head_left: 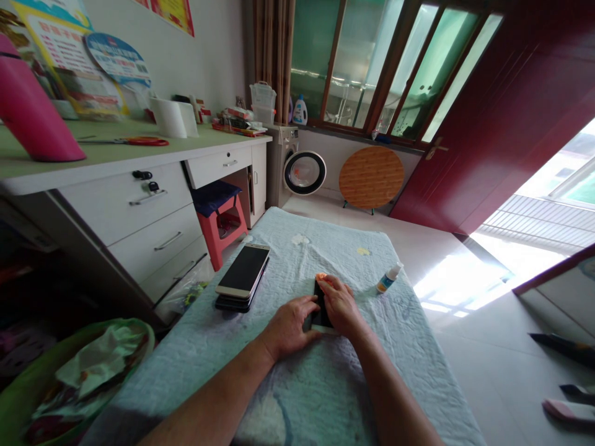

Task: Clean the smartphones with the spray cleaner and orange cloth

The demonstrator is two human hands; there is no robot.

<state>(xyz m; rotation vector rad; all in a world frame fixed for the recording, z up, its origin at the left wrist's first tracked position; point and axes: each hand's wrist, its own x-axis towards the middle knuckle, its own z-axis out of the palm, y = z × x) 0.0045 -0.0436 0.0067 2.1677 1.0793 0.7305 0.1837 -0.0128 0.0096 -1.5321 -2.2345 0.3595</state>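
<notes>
A smartphone (321, 317) with a dark screen and a pale lower edge lies on the cloth-covered table, partly hidden by both hands. My left hand (292, 322) grips its left side, thumb near the bottom corner and fingers along the edge. Over the upper part of the screen, my right hand (341, 303) presses a small orange cloth (320, 277), mostly covered by the fingers. To the left sits a stack of phones (244, 271), a gold-framed one on top. A small spray bottle (389, 278) with a clear cap stands to the right.
A pale blue quilted cloth (297, 384) covers the table. On the left are a green waste basket (144, 347) and a white desk (153, 214) bearing a pink bottle (35, 105) and scissors (139, 142). A red stool (218, 229) stands by the desk; a washing machine (281, 161) has its door open.
</notes>
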